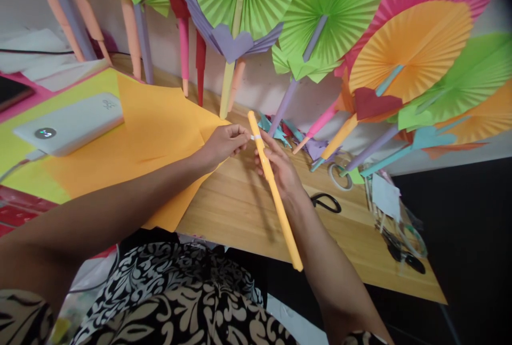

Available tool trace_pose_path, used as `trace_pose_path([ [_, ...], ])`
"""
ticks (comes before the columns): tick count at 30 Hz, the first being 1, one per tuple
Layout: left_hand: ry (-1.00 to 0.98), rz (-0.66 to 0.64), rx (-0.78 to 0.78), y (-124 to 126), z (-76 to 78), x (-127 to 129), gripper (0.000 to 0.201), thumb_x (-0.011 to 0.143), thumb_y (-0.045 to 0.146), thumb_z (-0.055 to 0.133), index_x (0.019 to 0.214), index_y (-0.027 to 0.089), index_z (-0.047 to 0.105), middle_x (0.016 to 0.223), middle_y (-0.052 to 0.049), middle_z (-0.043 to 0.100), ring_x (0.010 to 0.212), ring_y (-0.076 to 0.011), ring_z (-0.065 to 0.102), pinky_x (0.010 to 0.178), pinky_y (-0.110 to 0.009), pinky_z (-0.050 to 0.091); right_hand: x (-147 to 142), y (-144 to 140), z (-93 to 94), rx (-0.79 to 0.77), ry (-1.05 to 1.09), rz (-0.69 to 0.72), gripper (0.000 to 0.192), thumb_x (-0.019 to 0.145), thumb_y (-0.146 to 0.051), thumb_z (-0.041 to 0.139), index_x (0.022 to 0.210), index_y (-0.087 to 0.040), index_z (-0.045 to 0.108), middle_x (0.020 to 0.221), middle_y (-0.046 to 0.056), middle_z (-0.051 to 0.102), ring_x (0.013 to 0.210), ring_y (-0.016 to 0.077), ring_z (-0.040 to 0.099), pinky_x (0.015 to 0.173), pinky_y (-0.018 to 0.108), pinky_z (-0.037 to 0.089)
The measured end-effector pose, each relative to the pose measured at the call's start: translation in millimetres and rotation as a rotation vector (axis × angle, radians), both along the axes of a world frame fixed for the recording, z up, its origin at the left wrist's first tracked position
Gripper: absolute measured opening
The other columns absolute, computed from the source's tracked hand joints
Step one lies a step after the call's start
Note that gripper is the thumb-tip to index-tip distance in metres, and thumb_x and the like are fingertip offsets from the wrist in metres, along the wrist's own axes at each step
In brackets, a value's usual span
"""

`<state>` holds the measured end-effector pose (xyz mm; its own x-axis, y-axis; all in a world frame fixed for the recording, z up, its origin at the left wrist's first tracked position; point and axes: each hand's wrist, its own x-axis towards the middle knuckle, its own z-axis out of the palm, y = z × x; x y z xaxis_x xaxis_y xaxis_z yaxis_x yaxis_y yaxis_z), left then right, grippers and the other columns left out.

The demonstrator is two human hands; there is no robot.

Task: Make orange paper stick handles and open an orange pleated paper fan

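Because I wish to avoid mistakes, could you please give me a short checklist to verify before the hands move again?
1. Tube held: ok, the right hand grips the orange paper tube towards its upper end.
2. White strip in place: ok, the left hand pinches near the white strip, which meets the tube.
3. Strip stuck firmly: cannot tell.
4. A hand free: not ok, both are busy at the tube.
5. Tape roll in sight: ok, the tape roll is on the table.
6. Black handle out of the fingers: ok, it lies beside the right forearm.
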<state>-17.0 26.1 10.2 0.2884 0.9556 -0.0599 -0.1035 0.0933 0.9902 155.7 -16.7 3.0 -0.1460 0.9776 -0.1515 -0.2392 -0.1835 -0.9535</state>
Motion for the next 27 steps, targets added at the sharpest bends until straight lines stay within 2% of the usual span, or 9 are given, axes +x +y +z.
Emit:
trace_pose_path([
  [5,-0.047,-0.019,0.034,1,-2.3,-2,0.021,0.088,0.009,0.055,0.068,0.015,0.056,0.059,0.004,0.054,0.051,-0.0055,0.046,0.049,-0.022,0.033,1,2,-5.9,-0.002,0.002,-0.010,0.050,0.077,-0.035,0.075,0.126,-0.023,0.069,0.085,0.004,0.073,0.068,0.0149,0.063,0.052,0.025,0.046],
  [8,-0.040,-0.004,0.030,3,-3.5,-3,0.019,0.090,0.012,0.056,0.072,0.015,0.059,0.061,0.003,0.056,0.052,-0.0057,0.047,0.050,-0.021,0.034,-2,1,-10.7,0.013,-0.060,-0.033,0.047,0.085,-0.042,0.070,0.127,-0.021,0.068,0.083,0.005,0.076,0.068,0.0165,0.066,0.054,0.028,0.048],
  [13,-0.029,0.012,0.047,6,-3.6,-5,0.022,0.090,0.007,0.053,0.070,0.015,0.057,0.060,0.003,0.055,0.052,-0.0057,0.046,0.051,-0.021,0.034,-7,1,-15.6,0.024,-0.066,-0.072,0.073,0.091,-0.074,0.048,0.140,-0.021,0.059,0.084,0.009,0.076,0.071,0.0191,0.068,0.059,0.031,0.051],
  [16,-0.024,-0.025,0.040,4,-3.2,-4,0.023,0.091,0.007,0.054,0.069,0.015,0.057,0.061,0.003,0.056,0.052,-0.0055,0.047,0.051,-0.021,0.034,-5,4,-16.6,0.009,-0.057,-0.106,0.076,0.089,-0.080,0.041,0.131,-0.021,0.065,0.088,0.010,0.076,0.077,0.0205,0.068,0.062,0.033,0.052],
  [20,-0.015,-0.119,0.001,2,-3.2,-2,0.023,0.089,0.003,0.053,0.070,0.015,0.058,0.063,0.002,0.057,0.052,-0.0048,0.047,0.051,-0.021,0.034,-1,6,-14.8,0.094,-0.079,-0.154,0.044,0.085,-0.062,0.063,0.105,-0.025,0.076,0.095,0.006,0.074,0.083,0.0181,0.065,0.064,0.030,0.050],
  [22,-0.017,-0.151,-0.017,1,-3.6,-2,0.022,0.089,0.003,0.054,0.071,0.015,0.059,0.062,0.003,0.057,0.051,-0.0049,0.047,0.051,-0.020,0.034,1,5,-12.2,0.135,-0.129,-0.161,0.033,0.082,-0.051,0.070,0.102,-0.026,0.077,0.094,0.003,0.072,0.080,0.0162,0.062,0.060,0.027,0.046],
  [24,-0.017,-0.169,-0.023,0,-3.7,-1,0.022,0.089,0.004,0.055,0.070,0.015,0.060,0.062,0.002,0.058,0.052,-0.0052,0.048,0.051,-0.020,0.034,3,4,-8.8,0.136,-0.201,-0.146,0.034,0.079,-0.045,0.073,0.108,-0.028,0.078,0.091,0.001,0.071,0.076,0.0155,0.058,0.058,0.027,0.042],
  [27,-0.009,-0.177,-0.026,0,-3.6,-1,0.020,0.088,0.004,0.056,0.071,0.015,0.061,0.062,0.002,0.058,0.052,-0.0054,0.048,0.052,-0.021,0.034,5,2,-3.8,0.127,-0.295,-0.084,0.046,0.077,-0.041,0.074,0.121,-0.029,0.074,0.090,0.002,0.068,0.072,0.0161,0.054,0.057,0.029,0.039],
])
